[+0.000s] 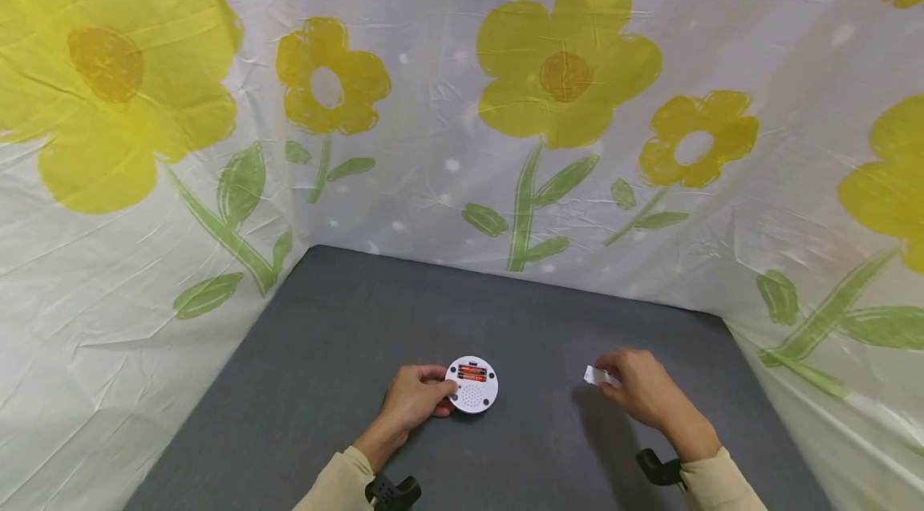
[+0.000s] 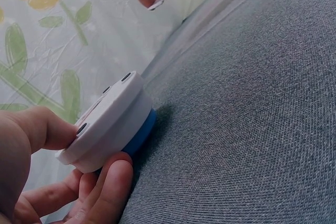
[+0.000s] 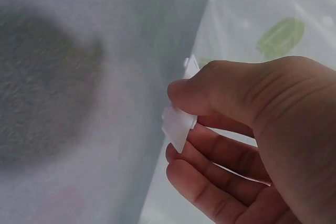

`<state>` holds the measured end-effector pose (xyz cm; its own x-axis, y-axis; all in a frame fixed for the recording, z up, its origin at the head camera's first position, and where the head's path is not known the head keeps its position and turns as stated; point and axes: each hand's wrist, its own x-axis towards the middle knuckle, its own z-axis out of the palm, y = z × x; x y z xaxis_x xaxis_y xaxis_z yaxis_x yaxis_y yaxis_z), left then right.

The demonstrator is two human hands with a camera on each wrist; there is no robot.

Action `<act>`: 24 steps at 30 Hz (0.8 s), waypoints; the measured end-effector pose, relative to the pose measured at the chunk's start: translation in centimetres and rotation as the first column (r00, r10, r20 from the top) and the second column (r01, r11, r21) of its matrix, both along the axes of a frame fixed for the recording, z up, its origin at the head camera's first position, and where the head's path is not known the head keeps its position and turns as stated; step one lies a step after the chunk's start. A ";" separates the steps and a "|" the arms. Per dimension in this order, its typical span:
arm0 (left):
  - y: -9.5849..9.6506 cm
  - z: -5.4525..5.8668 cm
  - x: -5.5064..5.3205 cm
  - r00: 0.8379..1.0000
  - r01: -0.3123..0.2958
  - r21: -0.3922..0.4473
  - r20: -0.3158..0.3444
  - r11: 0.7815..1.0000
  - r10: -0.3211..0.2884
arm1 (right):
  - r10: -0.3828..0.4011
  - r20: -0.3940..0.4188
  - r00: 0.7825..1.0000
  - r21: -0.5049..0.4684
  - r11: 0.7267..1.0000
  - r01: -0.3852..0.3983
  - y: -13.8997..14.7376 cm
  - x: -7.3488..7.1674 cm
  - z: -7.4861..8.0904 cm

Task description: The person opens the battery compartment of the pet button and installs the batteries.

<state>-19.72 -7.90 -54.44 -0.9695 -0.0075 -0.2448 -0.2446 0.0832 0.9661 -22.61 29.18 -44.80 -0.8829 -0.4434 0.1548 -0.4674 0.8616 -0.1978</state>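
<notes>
My left hand grips a round white battery-powered device by its left edge, thumb on top and fingers beneath. Its perforated speaker side faces up, and red batteries lie in the uncovered compartment. Low on its side a blue part shows in the left wrist view, close over the table. Off to the right, held above the table, my right hand pinches a small white plastic battery cover between thumb and fingers. The thumb hides the cover's middle.
Both hands work over a dark grey cloth-covered table. White curtains printed with yellow flowers hang along its back and sides. A black wrist camera sits on the left wrist, another black camera on the right.
</notes>
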 end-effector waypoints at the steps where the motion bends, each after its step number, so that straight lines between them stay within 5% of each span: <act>1: 0.0 0.0 0.0 1.000 -0.001 -0.002 -0.001 1.000 0.001 | 0.005 0.005 1.000 -0.003 1.000 -0.005 -0.2 -0.1 0.2; 24: 0.0 0.1 0.2 1.000 -0.010 -0.015 -0.008 1.000 0.010 | 0.152 -0.066 0.986 -0.013 0.988 -0.153 -4.9 -2.0 3.9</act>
